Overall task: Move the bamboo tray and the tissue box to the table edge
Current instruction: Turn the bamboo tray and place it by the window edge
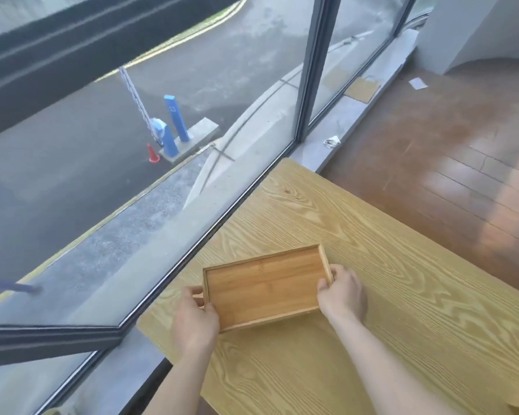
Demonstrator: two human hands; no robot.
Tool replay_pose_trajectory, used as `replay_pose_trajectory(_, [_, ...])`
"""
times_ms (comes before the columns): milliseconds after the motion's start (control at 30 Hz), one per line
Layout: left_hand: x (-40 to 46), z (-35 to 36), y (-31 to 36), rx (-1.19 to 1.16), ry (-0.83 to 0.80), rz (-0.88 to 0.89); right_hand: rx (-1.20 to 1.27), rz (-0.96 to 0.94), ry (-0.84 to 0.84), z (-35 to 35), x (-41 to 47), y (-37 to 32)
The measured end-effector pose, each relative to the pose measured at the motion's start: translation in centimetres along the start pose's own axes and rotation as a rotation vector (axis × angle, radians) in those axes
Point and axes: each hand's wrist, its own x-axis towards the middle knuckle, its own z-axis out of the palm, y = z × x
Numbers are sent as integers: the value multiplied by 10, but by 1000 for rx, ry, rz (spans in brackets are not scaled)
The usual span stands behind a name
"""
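While you look down at the table (387,265), both your hands grip the bamboo tray (264,287) by its short ends; your left hand (196,317) clasps the near-left end, fingers curled over the rim; your right hand (343,292) pinches the far-right end, thumb on the rim; the tray sits near the table's window-side edge, empty; whether it rests flat or is lifted you cannot tell.
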Motion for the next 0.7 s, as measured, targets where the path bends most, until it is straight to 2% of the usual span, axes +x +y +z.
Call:
replay_pose_trajectory(133, [14,-4,-16,-51,47,-70,-60,-148,-43,15,22,-54])
replay_pose_trajectory(300, [23,1,-22,-108,73,-133,-119,-242,-125,30,46,-95])
replay_pose_trajectory(500, [33,7,-19,-128,78,-180,-138,-331,-175,47,68,-116])
replay_pose_trajectory(700, [39,10,-18,-120,80,-140,-136,-386,-219,59,82,-117])
